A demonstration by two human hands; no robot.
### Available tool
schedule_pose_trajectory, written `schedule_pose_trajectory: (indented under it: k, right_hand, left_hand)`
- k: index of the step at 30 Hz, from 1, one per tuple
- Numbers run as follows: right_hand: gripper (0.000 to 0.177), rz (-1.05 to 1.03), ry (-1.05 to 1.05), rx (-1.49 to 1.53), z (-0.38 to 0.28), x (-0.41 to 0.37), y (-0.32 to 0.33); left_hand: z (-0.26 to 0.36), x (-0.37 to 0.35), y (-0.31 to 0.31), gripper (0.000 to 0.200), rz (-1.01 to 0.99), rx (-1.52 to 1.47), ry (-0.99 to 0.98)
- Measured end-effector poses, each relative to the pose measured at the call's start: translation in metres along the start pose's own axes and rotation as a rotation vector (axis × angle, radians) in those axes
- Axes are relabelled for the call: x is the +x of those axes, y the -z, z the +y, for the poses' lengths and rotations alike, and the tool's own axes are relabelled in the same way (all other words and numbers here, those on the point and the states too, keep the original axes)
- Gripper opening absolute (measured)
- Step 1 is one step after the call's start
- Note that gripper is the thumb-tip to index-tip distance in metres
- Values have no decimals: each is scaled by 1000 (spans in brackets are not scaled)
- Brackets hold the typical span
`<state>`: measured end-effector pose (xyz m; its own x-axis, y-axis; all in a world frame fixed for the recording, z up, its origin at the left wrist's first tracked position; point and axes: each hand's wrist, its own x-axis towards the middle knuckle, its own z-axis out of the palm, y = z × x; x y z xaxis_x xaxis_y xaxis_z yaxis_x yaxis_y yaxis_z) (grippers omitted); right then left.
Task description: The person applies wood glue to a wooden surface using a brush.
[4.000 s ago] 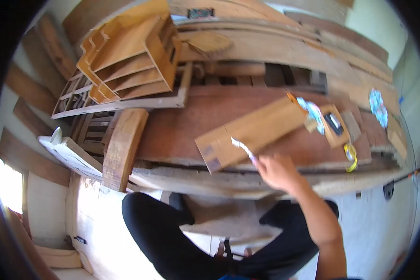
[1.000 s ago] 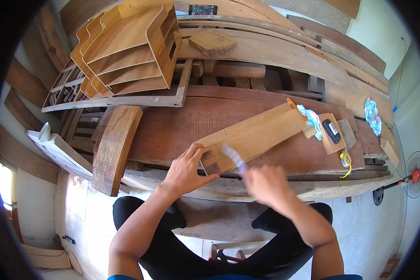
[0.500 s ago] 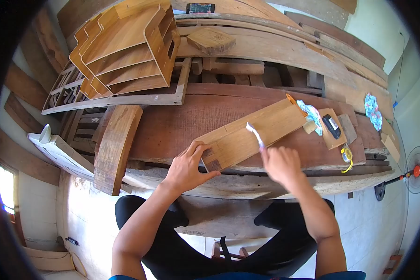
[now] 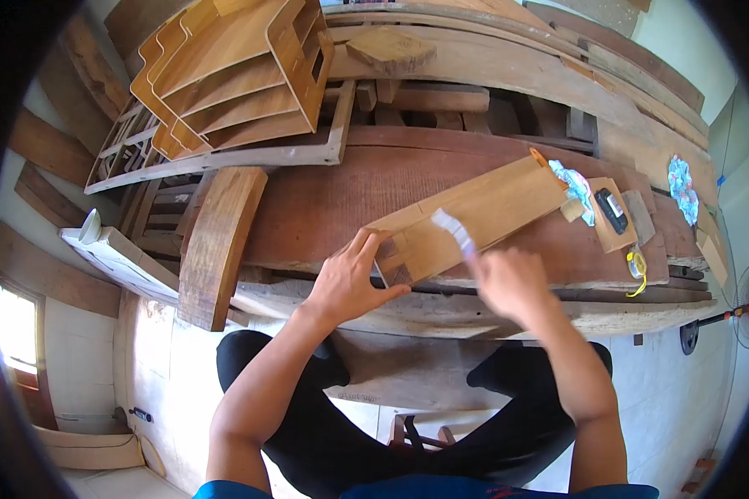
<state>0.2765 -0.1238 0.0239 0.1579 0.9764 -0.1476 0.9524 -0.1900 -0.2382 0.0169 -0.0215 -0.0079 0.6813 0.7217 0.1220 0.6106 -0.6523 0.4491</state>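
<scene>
Left hand (image 4: 349, 281) is clamping board (image 4: 483, 212) by its end | right hand (image 4: 514, 287) is clutching blurred tool (image 4: 453, 229), perhaps a brush

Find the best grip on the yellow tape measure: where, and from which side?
I'd pinch the case of the tape measure across its sides, coming from above and its near right. The small board crowds its far left side; the thin yellow strip trails toward the bench's front edge, likely a poor hold.
</scene>
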Motion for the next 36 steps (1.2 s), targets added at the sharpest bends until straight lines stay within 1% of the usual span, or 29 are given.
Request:
schedule_pose_trajectory:
  k: [1, 2, 4, 5, 8, 9, 10, 12, 13, 14, 16, 18, 19, 20, 22, 23, 26, 27, 28, 30, 31, 32, 34, 36]
  right_hand:
    - [66, 122, -47, -50, 15, 10, -4]
    - [66, 160, -48, -70, 20, 10, -11]
    - [65, 173, 117, -152, -3, -14, -28]
    - [63, -127, 175, -6, -24, -26, -17]
    - [63, -10, 108, -68, -5, -13, -11]
    - [64, 9, -52, -36, 7, 1, 0]
    - [64, 153, -65, -156, 19, 10, -1]
    - [63, 177, 24, -172, 10, -4, -12]
    - [62, 101, 102, -153, -3, -14, -23]
    - [60, -142, 180, -26, -22, -25, -16]
    - [60, -79, 192, -44, -22, -26, -10]
    - [62, 26, -22, -66, 12, 2, -1]
    - [63, 150, -85, -149, 31, 14, -7]
    - [63, 193, -89, -165, 33, 13, -11]
    - [63, 174, 76, -178, 3, -14, -24]
    - [61, -99, 172, -12, -21, -28, -14]
    - [61, -3, 125, -98, -12, -19, -12]
    - [60, 19, -8, -61, 1, -4, 2]
    - [61, 62, -130, -108, 16, 9, 2]
    - [60, 152, -46, -191, 18, 5, -15]
    - [62, 178, 77, -168, 4, -10, -27]
    - [59, -49, 164, -44, -23, -22, -18]
    - [61, -53, 215, 21, -27, -24, -26]
    - [62, -43, -34, 19, -8, -1, -2]
  left_hand:
    - [0, -3, -1, 89, -14, -2, 4]
    - [-1, -5, -2, 89, -22, -3, 6]
    - [-3, 0, -1, 89, -1, -3, 5]
    - [-3, -2, -3, 89, 1, -4, -2]
    - [-2, 0, -2, 89, -30, 17, 8]
    - [-1, -1, -2, 89, -37, 20, 26]
    - [-2, -2, -2, 89, -36, 22, 15]
    - [-4, -3, -4, 90, -16, 23, -7]
    - [-3, -2, -4, 90, -16, 19, 4]
    - [-1, -3, -4, 90, -27, 18, 10]
    - [-1, 2, -1, 90, -45, 27, 6]
    - [1, 0, 0, 90, -47, 24, 14]
    - [-1, -2, 0, 91, -54, 23, 16]
    - [-2, -3, -1, 91, -57, 19, 16]
    - [-3, -1, 1, 92, -46, 16, -7]
    - [-3, -3, 3, 92, -51, 21, -33]
    - [-4, 1, 13, 92, -93, 10, -70]
    - [-4, -2, 14, 92, -108, -9, -65]
    - [-5, -4, 14, 92, -111, -7, -71]
    - [-10, -5, 16, 93, -102, 0, -86]
    - [-11, -3, 16, 94, -92, -7, -71]
    - [-12, -3, 16, 94, -93, -13, -59]
    - [-12, 1, 18, 94, -101, 2, -75]
    - [-12, -2, 21, 93, -84, 22, -90]
